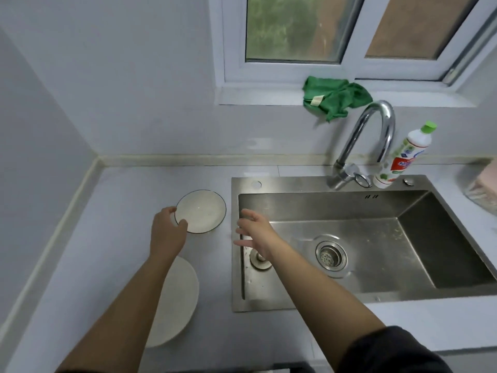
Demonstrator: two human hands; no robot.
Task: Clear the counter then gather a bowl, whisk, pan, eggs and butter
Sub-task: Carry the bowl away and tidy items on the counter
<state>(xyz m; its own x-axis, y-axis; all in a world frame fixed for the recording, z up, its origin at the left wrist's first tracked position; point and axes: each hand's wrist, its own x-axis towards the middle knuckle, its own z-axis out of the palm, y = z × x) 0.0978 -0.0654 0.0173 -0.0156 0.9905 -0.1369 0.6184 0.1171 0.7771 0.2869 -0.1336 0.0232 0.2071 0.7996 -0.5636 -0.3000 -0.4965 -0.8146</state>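
I count two round white ceramic plates on the counter, left of the basin: one small dark-rimmed white plate [204, 208] farther off and one larger plain white plate [183, 300] nearer. There is one stainless-steel sink [263, 302], one curved chrome tap [376, 125], one white detergent bottle with a green cap [403, 157] far right, and one crumpled green cloth [336, 96]. Two hands show: one left hand [166, 230], one right hand [258, 232].

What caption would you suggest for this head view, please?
The left hand grips a dark-rimmed plate on the counter while the open right hand hovers over the edge of the sink.
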